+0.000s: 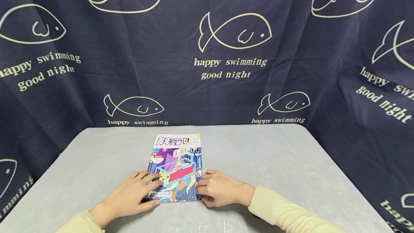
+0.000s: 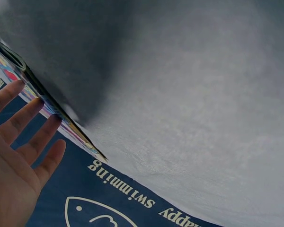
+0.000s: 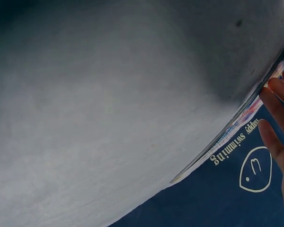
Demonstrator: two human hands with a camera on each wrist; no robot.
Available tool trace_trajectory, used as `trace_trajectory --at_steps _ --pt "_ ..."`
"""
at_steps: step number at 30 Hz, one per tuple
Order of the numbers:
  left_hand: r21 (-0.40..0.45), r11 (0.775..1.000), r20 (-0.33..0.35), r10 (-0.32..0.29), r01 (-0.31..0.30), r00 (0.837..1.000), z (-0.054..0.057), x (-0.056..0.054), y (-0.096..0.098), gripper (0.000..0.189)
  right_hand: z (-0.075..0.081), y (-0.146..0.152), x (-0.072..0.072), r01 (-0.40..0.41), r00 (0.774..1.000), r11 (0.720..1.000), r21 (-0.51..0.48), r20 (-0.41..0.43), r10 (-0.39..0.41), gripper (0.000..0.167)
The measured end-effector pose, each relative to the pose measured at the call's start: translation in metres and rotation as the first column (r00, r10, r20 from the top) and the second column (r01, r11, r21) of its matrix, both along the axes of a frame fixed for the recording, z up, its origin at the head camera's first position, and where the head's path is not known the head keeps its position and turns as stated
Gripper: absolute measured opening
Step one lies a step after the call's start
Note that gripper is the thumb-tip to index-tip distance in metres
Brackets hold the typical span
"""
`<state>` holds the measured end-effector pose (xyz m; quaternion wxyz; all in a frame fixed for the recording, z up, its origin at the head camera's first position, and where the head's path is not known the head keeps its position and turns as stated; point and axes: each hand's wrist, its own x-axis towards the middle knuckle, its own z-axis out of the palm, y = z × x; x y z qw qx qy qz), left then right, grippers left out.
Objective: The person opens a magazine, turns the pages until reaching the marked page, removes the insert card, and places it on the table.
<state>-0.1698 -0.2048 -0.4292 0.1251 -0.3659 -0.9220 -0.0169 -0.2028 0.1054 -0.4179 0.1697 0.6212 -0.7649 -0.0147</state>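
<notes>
Finds magazine [image 1: 178,172] at two o'clock from spread left hand [image 1: 129,194], ten o'clock from loosely bent right hand [image 1: 220,188], touching both

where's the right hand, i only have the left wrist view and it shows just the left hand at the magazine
Observer: The right hand is at the right edge of the magazine, toward its near end.
Operator: ok and which end of the cover has the big title
Observer: The far end, where the large purple title sits on a white band.
</notes>
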Motion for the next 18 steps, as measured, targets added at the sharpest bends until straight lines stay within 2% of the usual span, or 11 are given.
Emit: trace_trajectory --at_steps 18 --pt "-0.007 1.0 0.015 -0.005 0.005 1.0 0.0022 -0.0007 0.0001 0.049 -0.0031 0.0011 -0.0047 -0.031 0.999 0.999 -0.013 0.027 0.031 0.013"
